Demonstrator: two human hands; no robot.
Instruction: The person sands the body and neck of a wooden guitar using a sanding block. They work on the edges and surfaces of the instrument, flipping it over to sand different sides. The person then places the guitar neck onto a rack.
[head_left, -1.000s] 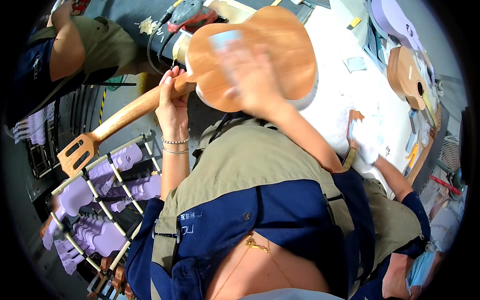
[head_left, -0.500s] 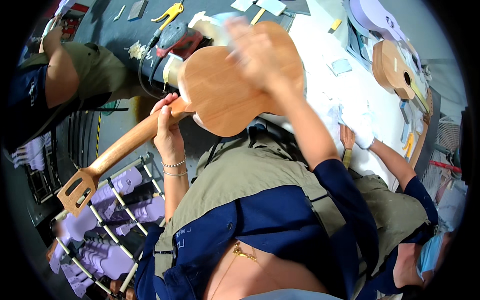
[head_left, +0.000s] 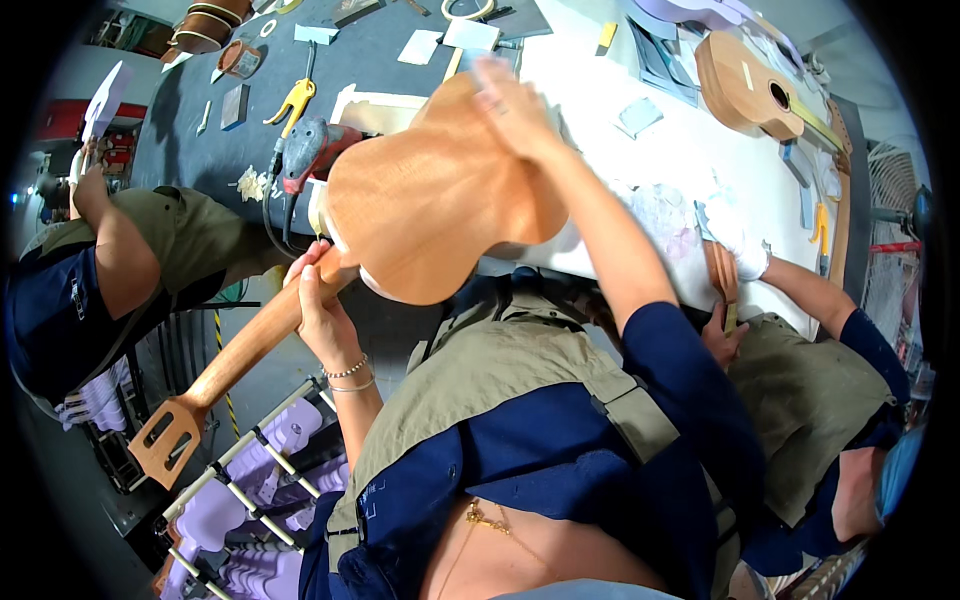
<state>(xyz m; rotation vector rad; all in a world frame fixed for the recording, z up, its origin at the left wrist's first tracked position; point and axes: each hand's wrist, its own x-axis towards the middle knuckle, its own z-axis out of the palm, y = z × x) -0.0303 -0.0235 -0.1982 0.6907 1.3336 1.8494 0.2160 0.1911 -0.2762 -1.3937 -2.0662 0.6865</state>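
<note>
A small unstrung wooden guitar (head_left: 430,205), ukulele-like in size, lies back up across my front, its slotted headstock (head_left: 167,440) pointing to the lower left. My left hand (head_left: 325,310) is wrapped round the neck (head_left: 245,348) close to the heel. Over the far end of the body, my right hand (head_left: 520,115) lies with fingers stretched and blurred. A pale blue edge, seemingly a piece of sandpaper (head_left: 484,68), shows at its fingertips; the hand covers the rest.
A red and grey power sander (head_left: 318,150) and a yellow air gun (head_left: 293,100) lie left on the bench (head_left: 190,165). A co-worker's white-gloved hand (head_left: 735,235) works on a neck at right. Another guitar (head_left: 740,85) lies beyond. Purple parts fill a rack (head_left: 250,480) lower left.
The guitar body has shifted left and its neck end has lowered a little. My right hand has moved slightly right and down in view, still blurred. My left hand keeps its grip.
</note>
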